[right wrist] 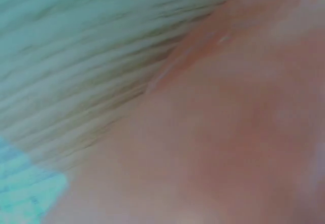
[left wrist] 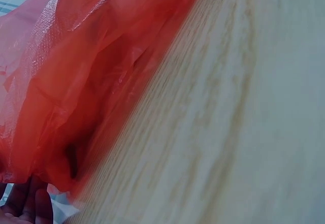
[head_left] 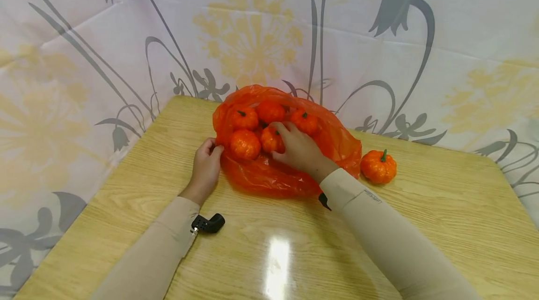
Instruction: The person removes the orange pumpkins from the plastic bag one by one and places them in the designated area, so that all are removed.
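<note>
A thin red plastic bag [head_left: 269, 185] lies spread open on the table with several small orange pumpkins inside. My right hand [head_left: 301, 149] reaches into it, thumb and fingers around one small pumpkin [head_left: 269, 140] at the middle of the group. Other small pumpkins, such as the one at the front left [head_left: 245, 144] and the one at the right [head_left: 304, 122], sit close by. At the bag's left edge, my left hand [head_left: 206, 164] pinches the plastic. The left wrist view shows the bag [left wrist: 76, 82] draping over those fingers. In the right wrist view, a blurred reddish surface fills much of the picture.
One small pumpkin with a green stem [head_left: 378, 167] stands outside the bag, on the wooden table [head_left: 442, 215] to the right. Behind the table hangs a flower-patterned cloth [head_left: 261, 19]. A black device [head_left: 209, 223] is at the left cuff.
</note>
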The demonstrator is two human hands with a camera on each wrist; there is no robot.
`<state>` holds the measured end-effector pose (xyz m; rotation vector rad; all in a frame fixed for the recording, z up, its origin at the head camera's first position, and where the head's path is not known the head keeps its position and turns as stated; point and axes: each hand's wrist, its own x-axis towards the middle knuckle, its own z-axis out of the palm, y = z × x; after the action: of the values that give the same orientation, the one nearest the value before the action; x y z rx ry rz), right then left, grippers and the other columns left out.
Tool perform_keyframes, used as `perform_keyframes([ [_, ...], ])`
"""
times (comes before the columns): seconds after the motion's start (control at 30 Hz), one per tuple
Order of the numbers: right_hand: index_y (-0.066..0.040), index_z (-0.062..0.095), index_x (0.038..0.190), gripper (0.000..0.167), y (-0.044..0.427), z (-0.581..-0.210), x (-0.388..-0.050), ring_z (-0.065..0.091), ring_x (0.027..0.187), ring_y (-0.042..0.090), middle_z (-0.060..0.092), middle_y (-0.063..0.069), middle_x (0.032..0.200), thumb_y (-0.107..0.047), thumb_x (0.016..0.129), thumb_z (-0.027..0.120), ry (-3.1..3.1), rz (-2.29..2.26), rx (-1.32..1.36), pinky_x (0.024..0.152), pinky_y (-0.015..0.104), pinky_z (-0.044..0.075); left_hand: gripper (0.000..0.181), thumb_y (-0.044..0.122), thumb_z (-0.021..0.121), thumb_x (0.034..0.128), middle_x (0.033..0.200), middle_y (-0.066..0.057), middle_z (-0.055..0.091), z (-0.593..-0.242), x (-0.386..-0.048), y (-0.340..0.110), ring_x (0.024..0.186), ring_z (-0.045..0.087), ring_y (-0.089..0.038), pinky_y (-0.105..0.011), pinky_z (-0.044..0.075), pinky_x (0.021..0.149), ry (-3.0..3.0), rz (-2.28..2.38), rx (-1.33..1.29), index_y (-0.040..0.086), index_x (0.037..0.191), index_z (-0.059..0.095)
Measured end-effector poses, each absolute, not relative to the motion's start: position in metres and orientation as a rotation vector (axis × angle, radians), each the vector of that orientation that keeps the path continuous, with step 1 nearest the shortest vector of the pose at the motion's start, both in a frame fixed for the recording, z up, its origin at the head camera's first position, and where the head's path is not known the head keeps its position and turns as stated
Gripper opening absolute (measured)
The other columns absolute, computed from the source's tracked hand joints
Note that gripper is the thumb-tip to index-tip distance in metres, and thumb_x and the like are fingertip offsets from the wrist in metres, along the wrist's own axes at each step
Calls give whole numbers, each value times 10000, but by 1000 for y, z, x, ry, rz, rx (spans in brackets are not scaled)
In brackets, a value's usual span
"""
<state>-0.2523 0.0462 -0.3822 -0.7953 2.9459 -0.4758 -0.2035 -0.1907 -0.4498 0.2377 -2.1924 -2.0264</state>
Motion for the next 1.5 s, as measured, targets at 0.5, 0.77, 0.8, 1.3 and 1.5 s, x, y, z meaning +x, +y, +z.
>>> perform_keyframes([
  [0.5,-220,390,1486,689,74,-361,-225,657,988,346,424,128,1486,-323,884,710,3061,-565,-862,881,503,562,255,144,419,1036,1096,-83,485,-446,-202,-188,1040,448,-176,-183,395,872,-2213,-2027,216,-35,1153,558],
  [0.77,-199,390,1486,677,89,-356,-213,668,922,353,387,156,1521,-337,894,688,3109,-567,-892,821,476,578,250,137,423,1033,1083,-88,483,-446,-202,-188,1041,446,-179,-190,394,874,-2196,-2035,202,-45,1138,559],
  [0.8,-200,392,1485,675,90,-356,-211,668,905,347,383,153,1527,-338,894,686,3118,-562,-897,793,462,581,255,139,421,1034,1093,-87,485,-446,-202,-188,1046,445,-176,-188,394,878,-2200,-2037,206,-43,1147,560],
  [1.3,-221,410,1479,694,102,-347,-169,393,467,110,385,116,1541,-320,870,728,3178,-635,-954,496,254,409,246,127,419,1027,1087,-94,477,-449,-201,-189,1027,438,-185,-182,390,843,-2216,-2005,231,-39,1139,560],
  [1.5,-215,431,1462,693,112,-347,-153,374,496,97,409,102,1529,-310,851,743,3253,-652,-1010,491,235,381,242,108,421,1021,1086,-98,482,-448,-202,-189,1020,441,-189,-176,395,832,-2210,-1996,239,-48,1139,563],
])
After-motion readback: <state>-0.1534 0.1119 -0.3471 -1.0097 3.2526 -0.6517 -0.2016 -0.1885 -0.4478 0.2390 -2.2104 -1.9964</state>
